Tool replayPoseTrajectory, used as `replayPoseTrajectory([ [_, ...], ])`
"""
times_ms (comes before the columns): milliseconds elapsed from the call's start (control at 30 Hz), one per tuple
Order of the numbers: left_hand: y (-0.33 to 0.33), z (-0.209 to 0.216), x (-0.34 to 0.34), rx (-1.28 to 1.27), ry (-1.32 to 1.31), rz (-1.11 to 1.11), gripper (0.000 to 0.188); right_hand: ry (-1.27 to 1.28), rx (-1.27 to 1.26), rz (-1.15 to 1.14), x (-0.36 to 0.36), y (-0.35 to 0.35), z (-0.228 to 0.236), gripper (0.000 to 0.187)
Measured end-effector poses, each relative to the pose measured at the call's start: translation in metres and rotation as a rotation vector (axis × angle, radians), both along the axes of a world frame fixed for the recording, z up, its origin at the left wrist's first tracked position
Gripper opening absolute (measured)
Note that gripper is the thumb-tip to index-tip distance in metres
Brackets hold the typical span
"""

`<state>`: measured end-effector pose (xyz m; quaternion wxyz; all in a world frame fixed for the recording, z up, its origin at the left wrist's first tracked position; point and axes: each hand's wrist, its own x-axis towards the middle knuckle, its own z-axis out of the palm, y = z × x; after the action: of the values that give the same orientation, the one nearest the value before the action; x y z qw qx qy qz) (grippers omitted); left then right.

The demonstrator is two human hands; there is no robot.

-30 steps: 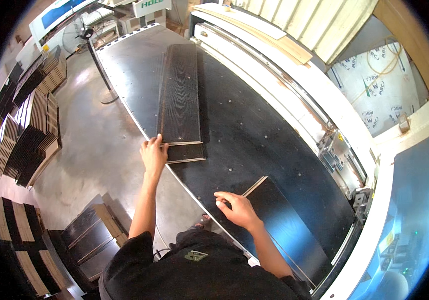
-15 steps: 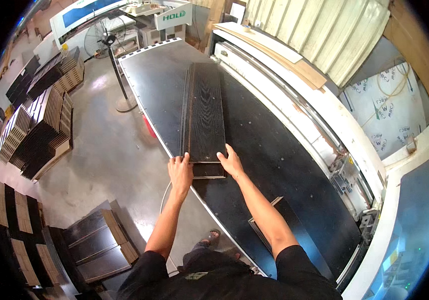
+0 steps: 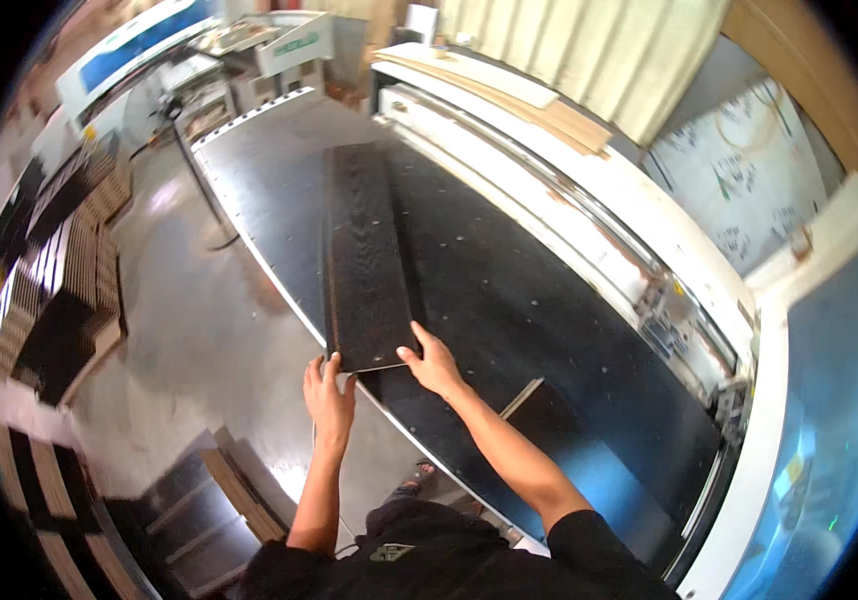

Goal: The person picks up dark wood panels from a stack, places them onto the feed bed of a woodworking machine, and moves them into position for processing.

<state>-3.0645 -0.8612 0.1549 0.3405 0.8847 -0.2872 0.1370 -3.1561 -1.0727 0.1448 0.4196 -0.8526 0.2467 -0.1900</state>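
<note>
Head view: the left hand grips the near left corner of the dark panel, the right hand holds its near right corner! The panel stretches away beyond both sets of fingertips, over the black table. Another dark board lies rightward of the right fingers, nearer the body.

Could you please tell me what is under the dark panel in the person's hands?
The black tabletop shows beside the dark panel, whose near end the left hand and right hand hold. Whatever lies directly underneath is covered and cannot be seen.
</note>
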Motion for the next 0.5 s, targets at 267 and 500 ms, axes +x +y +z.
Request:
replayPoseTrajectory([
  [267, 0.009, 0.007, 0.006, 0.035, 0.024, -0.107, 0.054, -0.176, -0.080, 0.017, -0.091, 0.027, 0.069, 0.048],
  [500, -0.069, 0.037, -0.085, 0.006, 0.065, -0.559, 0.042, -0.096, -0.185, -0.615, -0.325, 0.043, 0.087, 0.028],
])
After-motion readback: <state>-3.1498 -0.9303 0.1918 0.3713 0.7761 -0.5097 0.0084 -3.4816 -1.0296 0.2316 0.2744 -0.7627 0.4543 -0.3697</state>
